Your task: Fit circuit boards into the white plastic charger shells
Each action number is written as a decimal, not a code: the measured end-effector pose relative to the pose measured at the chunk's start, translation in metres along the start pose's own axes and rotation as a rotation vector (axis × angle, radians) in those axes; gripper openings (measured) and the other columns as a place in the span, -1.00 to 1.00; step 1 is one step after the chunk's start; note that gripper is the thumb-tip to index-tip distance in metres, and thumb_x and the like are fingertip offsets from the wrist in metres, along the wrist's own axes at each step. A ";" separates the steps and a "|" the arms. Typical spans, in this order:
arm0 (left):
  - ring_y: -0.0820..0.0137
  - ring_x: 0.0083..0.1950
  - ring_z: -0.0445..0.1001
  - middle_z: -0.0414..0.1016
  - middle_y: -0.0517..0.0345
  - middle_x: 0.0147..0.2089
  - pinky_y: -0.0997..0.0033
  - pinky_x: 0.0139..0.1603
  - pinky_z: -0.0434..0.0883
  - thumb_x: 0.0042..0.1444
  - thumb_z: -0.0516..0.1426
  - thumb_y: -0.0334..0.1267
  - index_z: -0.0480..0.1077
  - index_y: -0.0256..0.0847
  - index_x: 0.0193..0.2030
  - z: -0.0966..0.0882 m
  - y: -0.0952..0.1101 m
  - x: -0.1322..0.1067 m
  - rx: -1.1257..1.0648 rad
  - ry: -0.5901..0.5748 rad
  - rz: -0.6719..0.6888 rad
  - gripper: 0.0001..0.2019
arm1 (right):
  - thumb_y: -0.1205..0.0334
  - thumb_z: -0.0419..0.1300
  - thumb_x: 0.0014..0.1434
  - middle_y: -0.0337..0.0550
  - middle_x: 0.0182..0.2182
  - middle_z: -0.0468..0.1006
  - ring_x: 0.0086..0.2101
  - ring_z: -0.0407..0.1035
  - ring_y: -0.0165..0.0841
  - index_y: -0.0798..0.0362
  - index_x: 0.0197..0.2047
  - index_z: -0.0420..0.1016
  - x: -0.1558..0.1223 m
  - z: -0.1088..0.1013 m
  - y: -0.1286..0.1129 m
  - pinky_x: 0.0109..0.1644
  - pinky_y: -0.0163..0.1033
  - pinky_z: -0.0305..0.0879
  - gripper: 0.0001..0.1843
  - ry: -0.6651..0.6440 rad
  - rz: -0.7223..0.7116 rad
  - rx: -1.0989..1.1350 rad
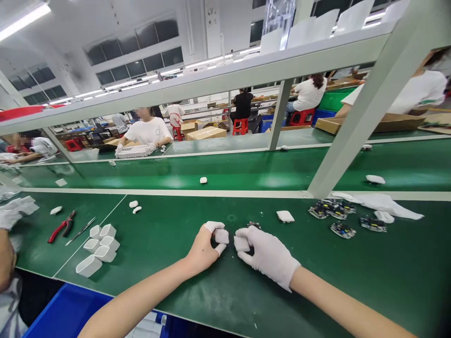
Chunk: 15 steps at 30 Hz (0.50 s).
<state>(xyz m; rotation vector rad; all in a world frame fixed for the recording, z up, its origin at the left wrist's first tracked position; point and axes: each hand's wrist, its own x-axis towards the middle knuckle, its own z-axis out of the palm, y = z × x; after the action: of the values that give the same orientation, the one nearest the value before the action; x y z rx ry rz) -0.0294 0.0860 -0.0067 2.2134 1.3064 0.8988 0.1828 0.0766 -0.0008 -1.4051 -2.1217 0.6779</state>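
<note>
My left hand (pixel 206 246), with white covers on its fingertips, is closed on a small white plastic piece (pixel 221 236) with rounded corners. Facing it across a narrow gap, my right hand (pixel 266 253) wears a white glove and grips a similar white plastic block (pixel 241 243) between thumb and fingers. Just behind the right fingers lies a small dark circuit assembly (pixel 253 225), partly hidden. Farther right of it rests a white plastic shell (pixel 285 216) on the green bench (pixel 197 300).
Several circuit assemblies (pixel 333 210) and a white glove (pixel 384 204) lie at right. To the left are red-handled pliers (pixel 61 227), tweezers (pixel 80 231) and several white cups (pixel 105 253). A green conveyor belt (pixel 169 174) runs behind; a slanted post (pixel 355 112) stands at right.
</note>
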 end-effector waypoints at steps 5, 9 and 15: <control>0.33 -0.15 0.40 0.41 0.14 -0.17 0.29 -0.13 0.41 -0.06 0.23 -0.40 0.27 -0.11 -0.10 -0.009 0.020 0.014 -0.056 0.122 0.120 -0.64 | -0.01 -0.01 0.25 -0.23 -0.44 0.29 -0.41 0.26 -0.32 0.04 -0.09 0.37 0.008 -0.002 -0.025 -0.29 -0.25 0.26 -0.66 -0.101 0.028 0.536; 0.27 -0.15 0.41 0.45 0.10 -0.18 0.24 -0.14 0.40 -0.11 0.35 -0.21 0.32 -0.11 -0.12 -0.008 0.031 0.018 0.005 0.131 0.320 -0.58 | -0.08 -0.08 0.29 -0.22 -0.45 0.19 -0.37 0.19 -0.32 0.02 -0.43 0.20 0.009 -0.002 -0.046 -0.26 -0.22 0.26 -0.61 -0.190 0.068 1.185; 0.23 0.05 0.42 0.44 -0.02 0.04 0.23 0.05 0.39 0.00 0.26 0.04 0.25 -0.13 0.14 -0.013 0.002 0.018 0.084 -0.011 0.370 -0.40 | -0.12 -0.11 0.36 -0.18 -0.44 0.32 -0.43 0.24 -0.33 0.09 -0.11 0.36 -0.001 0.005 -0.023 -0.35 -0.19 0.29 -0.55 -0.089 0.175 1.148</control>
<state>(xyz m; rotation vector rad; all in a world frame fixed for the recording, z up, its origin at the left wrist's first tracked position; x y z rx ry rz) -0.0313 0.1015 0.0099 2.5727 0.9585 0.9716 0.1641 0.0669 0.0104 -0.8684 -1.2049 1.6747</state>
